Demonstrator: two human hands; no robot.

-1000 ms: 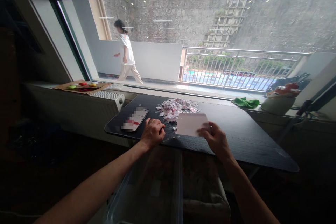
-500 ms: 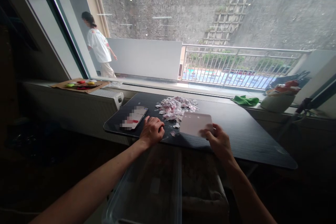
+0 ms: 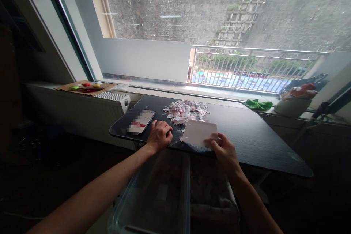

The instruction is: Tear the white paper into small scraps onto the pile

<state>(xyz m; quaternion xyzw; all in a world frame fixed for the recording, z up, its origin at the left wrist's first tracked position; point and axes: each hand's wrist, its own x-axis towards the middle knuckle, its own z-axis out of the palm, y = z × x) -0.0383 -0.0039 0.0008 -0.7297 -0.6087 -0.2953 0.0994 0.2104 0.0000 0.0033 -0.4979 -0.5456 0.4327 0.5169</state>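
Note:
My right hand (image 3: 224, 149) pinches a flat, pale rectangular plate (image 3: 199, 132) with rounded corners by its right side. The plate is tilted over the dark table (image 3: 241, 131), its left corner near a few loose paper scraps. Just behind it lies a heap of small torn paper scraps (image 3: 184, 111), whitish with pink marks. My left hand (image 3: 159, 135) rests at the table's near edge with its fingers curled in, and nothing shows in them. A phone (image 3: 142, 122) with a lit, partly blurred screen lies left of that hand.
Below the table's near edge stands a clear plastic bin (image 3: 153, 193); the dark area beside it is hard to make out. A radiator (image 3: 109, 97) is at left, with cardboard (image 3: 104, 88) bearing coloured items. A green cloth (image 3: 257, 105) and a pale container (image 3: 292, 106) sit on the sill.
My right hand has moved the plate slightly left and towards me, beside the loose scraps. The left hand stays in place. The person outside the window has gone out of view.

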